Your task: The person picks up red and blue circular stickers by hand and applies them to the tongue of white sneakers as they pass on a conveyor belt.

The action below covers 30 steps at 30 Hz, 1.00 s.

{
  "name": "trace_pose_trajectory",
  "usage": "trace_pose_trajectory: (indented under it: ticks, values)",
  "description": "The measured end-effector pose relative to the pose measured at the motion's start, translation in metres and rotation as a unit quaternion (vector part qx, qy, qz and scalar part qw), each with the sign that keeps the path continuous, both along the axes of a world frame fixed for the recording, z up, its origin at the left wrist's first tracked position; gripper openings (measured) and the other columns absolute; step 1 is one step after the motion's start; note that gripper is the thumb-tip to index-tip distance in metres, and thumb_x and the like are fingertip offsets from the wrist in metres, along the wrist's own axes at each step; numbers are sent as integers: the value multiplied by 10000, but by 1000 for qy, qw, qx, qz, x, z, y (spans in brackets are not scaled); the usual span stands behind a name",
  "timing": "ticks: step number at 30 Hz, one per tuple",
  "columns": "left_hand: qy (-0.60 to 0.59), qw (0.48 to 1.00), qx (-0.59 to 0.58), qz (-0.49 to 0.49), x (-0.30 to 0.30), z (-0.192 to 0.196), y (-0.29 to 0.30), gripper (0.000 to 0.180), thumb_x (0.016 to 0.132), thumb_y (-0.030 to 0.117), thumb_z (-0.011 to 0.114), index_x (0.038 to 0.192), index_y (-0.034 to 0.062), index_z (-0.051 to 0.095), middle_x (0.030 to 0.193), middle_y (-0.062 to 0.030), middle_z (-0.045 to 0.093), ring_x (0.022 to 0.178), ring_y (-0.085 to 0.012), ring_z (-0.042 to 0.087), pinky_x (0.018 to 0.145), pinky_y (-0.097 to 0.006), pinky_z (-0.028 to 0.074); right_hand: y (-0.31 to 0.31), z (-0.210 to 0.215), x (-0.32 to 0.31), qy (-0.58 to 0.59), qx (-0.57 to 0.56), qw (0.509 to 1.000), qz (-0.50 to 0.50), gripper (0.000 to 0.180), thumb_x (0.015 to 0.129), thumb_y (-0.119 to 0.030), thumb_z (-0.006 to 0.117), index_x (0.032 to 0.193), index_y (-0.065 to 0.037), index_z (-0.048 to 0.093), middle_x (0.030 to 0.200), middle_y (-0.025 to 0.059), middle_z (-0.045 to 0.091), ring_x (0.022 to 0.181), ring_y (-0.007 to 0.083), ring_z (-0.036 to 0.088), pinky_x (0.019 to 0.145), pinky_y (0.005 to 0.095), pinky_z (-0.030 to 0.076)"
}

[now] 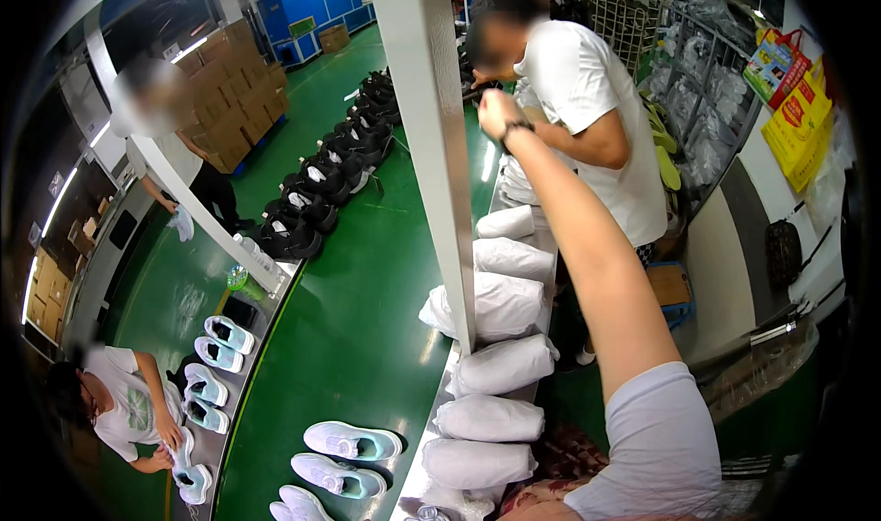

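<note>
My right arm stretches up from the lower right edge, with a pale short sleeve and a dark band round the wrist. At its end my right hand (500, 115) is raised over the far end of the bench, in front of a co-worker in a white T-shirt. Its fingers are curled closed; whether anything is in them is hidden. Below the arm, a row of white-wrapped bundles (503, 368) lies along the narrow bench (418, 484). A crumpled clear plastic bag (459, 500) lies at the near end. My left hand is out of view.
A white post (427, 154) rises beside the bench. Pale sneakers (341, 475) stand on the green belt (340, 347), black shoes (317, 186) farther along. Another person handles pale shoes at the lower left. Bright bags (800, 122) hang at right, near a wire rack (711, 80).
</note>
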<state>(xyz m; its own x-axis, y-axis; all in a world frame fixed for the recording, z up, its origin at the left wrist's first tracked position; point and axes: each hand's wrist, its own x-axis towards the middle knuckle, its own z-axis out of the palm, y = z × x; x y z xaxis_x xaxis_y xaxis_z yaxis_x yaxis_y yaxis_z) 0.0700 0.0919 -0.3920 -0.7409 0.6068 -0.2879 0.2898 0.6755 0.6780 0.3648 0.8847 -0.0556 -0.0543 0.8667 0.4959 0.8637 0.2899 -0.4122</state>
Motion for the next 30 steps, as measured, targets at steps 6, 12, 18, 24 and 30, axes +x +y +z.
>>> trace_pose_trajectory:
  ticks: [6,12,18,24,30]
  values:
    - [-64,998,24,15,-5,12,7,273,849,217,583,1017,2,597,849,-116,629,752,-193,589,692,-317,486,-158,-60,67,103,-5,990,98,148,758,-153,548,743,-9,581,687,160,607,672,310,600,603,394,455]
    - [-86,992,61,71,32,116,61,294,821,222,632,1070,71,591,911,-121,635,818,-188,590,722,-325,498,-336,-55,94,203,-2,977,57,70,788,-75,557,759,-12,570,614,117,572,525,199,558,491,308,429]
    - [-188,957,219,3,39,124,91,236,813,107,595,1039,46,562,961,-118,536,800,-208,515,661,-304,459,-473,-93,-19,228,-138,892,366,78,786,-89,578,841,-37,563,692,131,571,618,261,579,554,346,449]
    - [-114,921,361,-92,80,174,104,212,778,-34,612,989,-30,617,811,-29,523,692,-88,505,615,-200,432,-571,-145,-105,131,-217,829,498,100,828,-163,539,825,-63,536,697,108,563,653,293,586,555,374,451]
    - [-110,914,391,5,71,158,57,64,795,11,631,843,-28,613,762,-8,528,625,-59,476,544,-181,371,-620,-163,-133,14,-193,785,589,93,794,-128,496,859,-65,517,758,105,585,713,292,597,581,398,466]
